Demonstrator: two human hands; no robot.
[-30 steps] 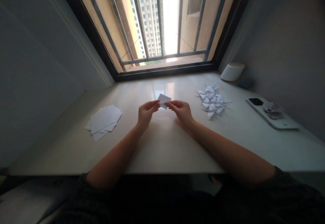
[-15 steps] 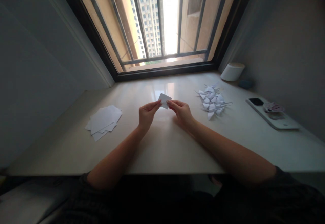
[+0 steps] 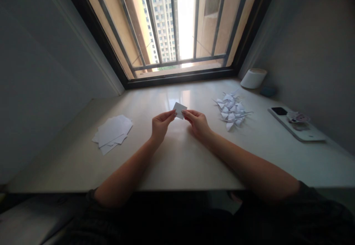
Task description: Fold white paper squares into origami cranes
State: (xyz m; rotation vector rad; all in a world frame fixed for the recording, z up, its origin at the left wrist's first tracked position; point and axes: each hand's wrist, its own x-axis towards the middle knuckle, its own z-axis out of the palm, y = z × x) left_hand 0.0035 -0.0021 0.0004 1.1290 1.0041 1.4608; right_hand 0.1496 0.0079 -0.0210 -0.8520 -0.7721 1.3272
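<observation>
A small square of white paper [image 3: 179,108] is held up over the middle of the table, one corner pointing away from me. My left hand [image 3: 161,124] pinches its left side between thumb and fingers. On the right side, my right hand [image 3: 197,121] grips it the same way. Fingertips cover both side corners, and whether the paper is folded is too small to tell. To the left lies a loose stack of white paper sheets [image 3: 112,129]. Over on the right is a heap of small folded white paper pieces [image 3: 232,110] with pointed ends.
A phone [image 3: 298,126] with a round grip on its back lies at the right of the pale table [image 3: 172,167]. Behind it stand a white cylindrical object [image 3: 253,78] and a small dark item [image 3: 268,90] by the wall. A barred window [image 3: 177,75] closes off the back.
Hardly anything differs. Both hands keep their pinch on the paper in the same place, and the view has shifted very slightly.
</observation>
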